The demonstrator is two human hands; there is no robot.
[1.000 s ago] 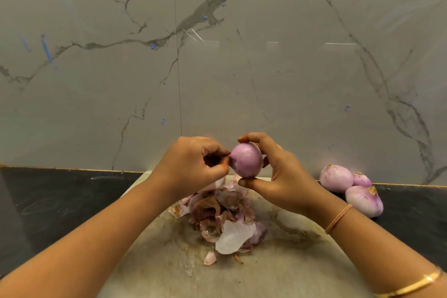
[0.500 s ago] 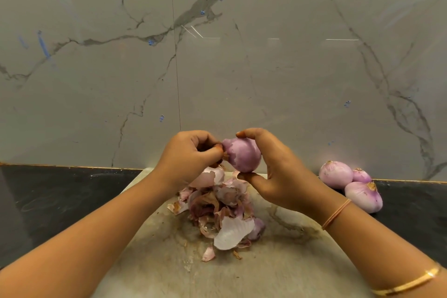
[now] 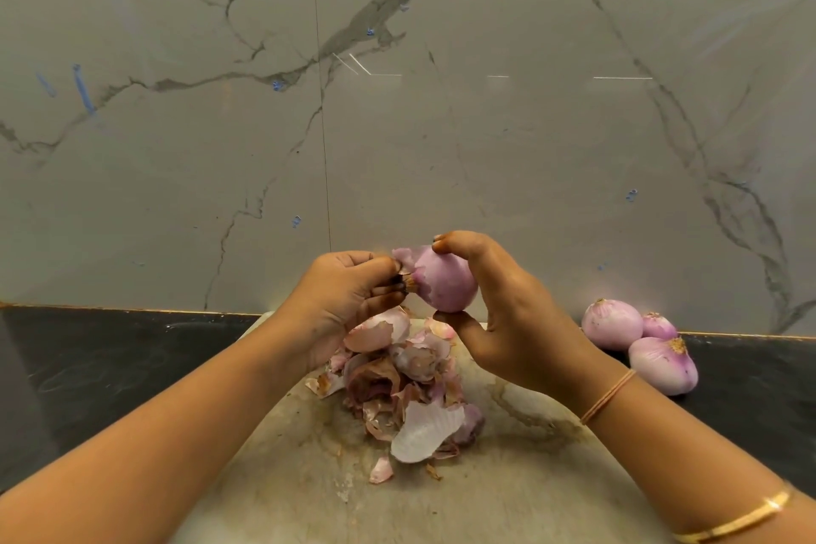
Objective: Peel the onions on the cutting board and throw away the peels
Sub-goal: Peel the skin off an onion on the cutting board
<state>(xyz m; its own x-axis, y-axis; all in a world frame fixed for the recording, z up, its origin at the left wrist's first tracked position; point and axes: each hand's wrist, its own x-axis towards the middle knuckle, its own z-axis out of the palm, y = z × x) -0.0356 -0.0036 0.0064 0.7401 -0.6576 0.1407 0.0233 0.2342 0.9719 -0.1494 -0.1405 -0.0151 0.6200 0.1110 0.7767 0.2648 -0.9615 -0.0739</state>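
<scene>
Right hand (image 3: 508, 314) grips red onion (image 3: 446, 283), thumb beneath, fingertips on top, held in air above far end of cutting board (image 3: 485, 490). Left hand (image 3: 349, 296) pinches loose skin flap (image 3: 404, 256) and root tuft at onion's left end.

Step, as judged: stripping the skin. Next move likely needs a firm right grip and left pulling flap off, down onto peel pile (image 3: 406, 384).

Count:
- one onion in hand
- three peeled onions (image 3: 611, 322) on black counter (image 3: 110, 358), right of board
- one peel pile, scraps uncountable; none binned yet
</scene>
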